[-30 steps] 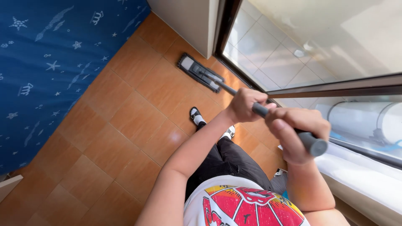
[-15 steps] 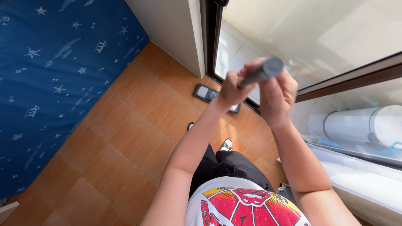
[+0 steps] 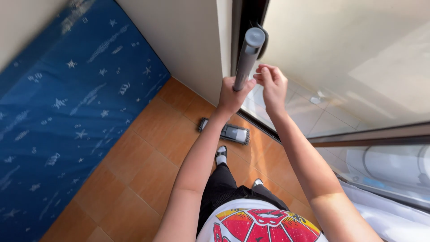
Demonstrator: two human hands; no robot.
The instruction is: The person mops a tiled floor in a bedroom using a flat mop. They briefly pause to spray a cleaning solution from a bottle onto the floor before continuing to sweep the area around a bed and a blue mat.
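Two bare hands are raised in front of the person, near the dark frame of a glass sliding door [image 3: 340, 67]. The left hand [image 3: 233, 96] is closed in a fist around the grey round metal handle of a flat mop [image 3: 246, 56]; the fingers wrap the pole fully, and the pole stands almost upright, its capped top end pointing toward the camera. The right hand [image 3: 272, 85] is just beside the pole, on its right. Its fingers are loosely curled and half open, and the fingertips come very close to the pole, but whether they touch it cannot be told from this view.

Far below the hands, the grey rectangular mop head [image 3: 226, 131] lies flat on the orange-brown tiled floor [image 3: 148, 166], next to the door track. The lower part of the pole is hidden behind the left hand and forearm. The person wears black trousers and a white shirt with a red print, and one foot in a dark sandal with a white sock [image 3: 221, 155] stands just behind the mop head. On the left, a blue mattress with white star and sea-animal pattern [image 3: 67, 116] leans along a cream wall [image 3: 188, 40].
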